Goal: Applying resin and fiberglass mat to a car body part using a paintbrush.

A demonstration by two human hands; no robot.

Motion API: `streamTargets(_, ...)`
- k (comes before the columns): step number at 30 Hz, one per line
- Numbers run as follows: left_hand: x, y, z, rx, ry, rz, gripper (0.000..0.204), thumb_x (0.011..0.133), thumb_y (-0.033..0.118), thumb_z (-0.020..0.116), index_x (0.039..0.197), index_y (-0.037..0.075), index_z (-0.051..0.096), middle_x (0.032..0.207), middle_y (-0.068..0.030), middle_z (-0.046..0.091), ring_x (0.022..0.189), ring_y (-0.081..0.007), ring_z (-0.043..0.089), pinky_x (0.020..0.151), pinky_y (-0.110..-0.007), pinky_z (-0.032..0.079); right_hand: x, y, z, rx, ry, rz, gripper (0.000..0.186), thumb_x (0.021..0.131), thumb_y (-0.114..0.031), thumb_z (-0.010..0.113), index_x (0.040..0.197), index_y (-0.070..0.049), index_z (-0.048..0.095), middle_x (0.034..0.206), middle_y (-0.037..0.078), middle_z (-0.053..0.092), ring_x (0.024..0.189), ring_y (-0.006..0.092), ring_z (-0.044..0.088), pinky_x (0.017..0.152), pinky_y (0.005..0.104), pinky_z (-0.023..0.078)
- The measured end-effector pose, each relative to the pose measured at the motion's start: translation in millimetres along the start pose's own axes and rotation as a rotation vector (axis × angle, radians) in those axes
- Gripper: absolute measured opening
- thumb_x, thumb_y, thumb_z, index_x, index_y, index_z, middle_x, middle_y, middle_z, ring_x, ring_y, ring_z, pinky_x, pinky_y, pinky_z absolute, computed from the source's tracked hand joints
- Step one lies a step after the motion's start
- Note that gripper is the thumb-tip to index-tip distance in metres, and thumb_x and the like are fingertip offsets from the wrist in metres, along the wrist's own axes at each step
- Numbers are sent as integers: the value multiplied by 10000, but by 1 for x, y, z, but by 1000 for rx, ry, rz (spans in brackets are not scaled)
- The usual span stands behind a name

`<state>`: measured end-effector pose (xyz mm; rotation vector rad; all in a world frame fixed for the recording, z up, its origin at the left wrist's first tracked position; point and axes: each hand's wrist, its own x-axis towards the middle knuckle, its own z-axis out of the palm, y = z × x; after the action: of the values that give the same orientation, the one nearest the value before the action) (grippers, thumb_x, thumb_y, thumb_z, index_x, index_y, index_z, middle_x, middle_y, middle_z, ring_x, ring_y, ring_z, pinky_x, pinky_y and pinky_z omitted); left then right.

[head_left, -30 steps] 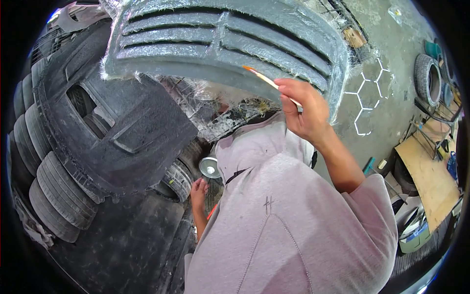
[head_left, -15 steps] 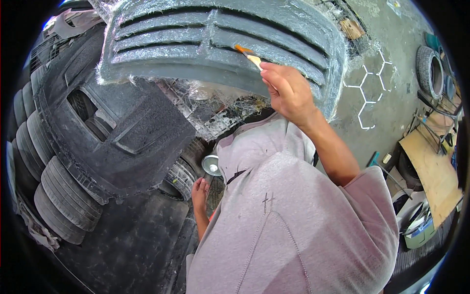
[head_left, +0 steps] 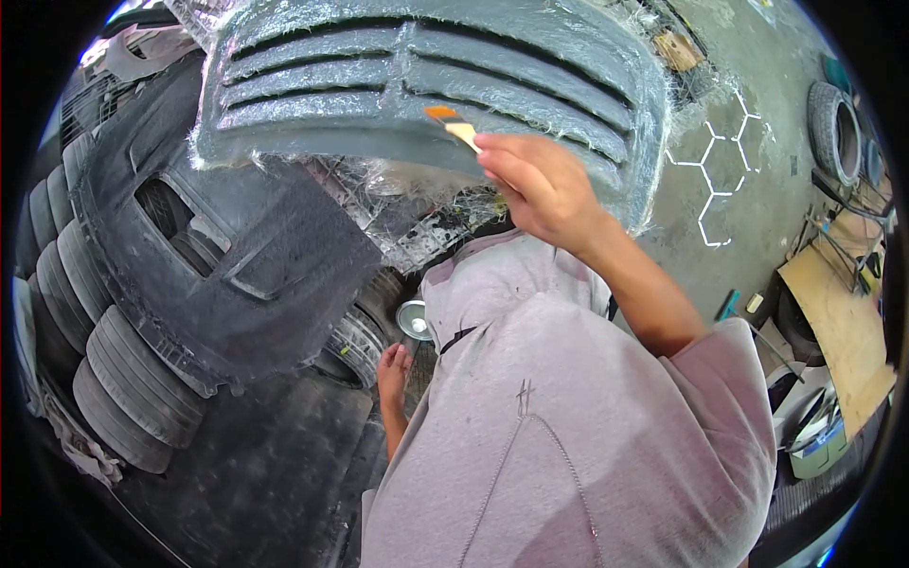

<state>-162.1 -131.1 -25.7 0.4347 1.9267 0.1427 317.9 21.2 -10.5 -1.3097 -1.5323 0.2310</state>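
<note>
My right hand (head_left: 544, 185) is closed around the pale handle of a flat paintbrush (head_left: 456, 130) with orange bristles. The bristle end lies over the lower edge of a grey vented panel (head_left: 379, 140), just below its slats; whether it touches cannot be told. The panel looks wet and glossy, with frayed glass fibres along its rim. Down by my left side, my left hand (head_left: 393, 371) hangs with loosely bent, parted fingers and nothing visible in it. Close above it is a round metal can (head_left: 414, 320) with something whitish inside.
A black moulded panel (head_left: 284, 312) with a rectangular opening lies to the left. Stacked tyres (head_left: 142, 379) line the far left, and another tyre (head_left: 360, 346) lies near the can. At right are a plywood sheet (head_left: 843, 331), a standing tyre (head_left: 833, 133) and a green bin (head_left: 819, 456).
My right hand has moved left and slightly nearer to me, taking the brush from the slats to the smooth band below them. My left hand stays about where it was.
</note>
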Motion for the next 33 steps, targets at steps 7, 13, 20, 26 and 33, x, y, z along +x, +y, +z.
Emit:
streamTargets(7, 0, 7, -6, -2, 45, 60, 408, 953, 247, 649, 1251, -8, 537, 1012, -35, 618, 829, -97, 577, 698, -227, 447, -11, 17, 4, -134, -24, 61, 351, 718, 46, 664, 1054, -26, 594, 1058, 129, 679, 904, 297, 666, 774, 383, 538)
streamTargets(13, 5, 2, -4, 30, 41, 50, 417, 951, 237, 648, 1256, -20, 527, 1003, -34, 622, 814, -98, 578, 678, -219, 427, -17, 19, 5, -142, -11, 71, 324, 723, 51, 660, 1032, -31, 603, 1033, 124, 686, 887, 288, 670, 760, 372, 539)
streamTargets(20, -2, -2, -2, -47, -13, 50, 427, 950, 231, 654, 1258, -32, 518, 977, -27, 602, 783, -91, 549, 654, -195, 414, -21, 15, -6, -170, -25, 112, 325, 719, 64, 670, 1021, -39, 609, 1021, 110, 695, 880, 271, 675, 757, 368, 545)
streamTargets(26, -3, 1, 1, -29, -6, 26, 432, 949, 247, 655, 1265, -16, 523, 999, -28, 604, 813, -87, 551, 680, -210, 433, -32, 11, -17, -174, 34, 204, 279, 761, 47, 704, 1003, -54, 608, 1007, 99, 704, 864, 259, 683, 731, 343, 554)
streamTargets(33, 6, 0, 0, 22, -4, 37, 431, 950, 276, 651, 1265, 6, 536, 1039, -34, 620, 853, -98, 567, 723, -225, 442, -51, 0, -44, -203, 73, 377, 214, 839, 20, 682, 1026, -47, 603, 1012, 116, 703, 897, 275, 689, 758, 344, 552)
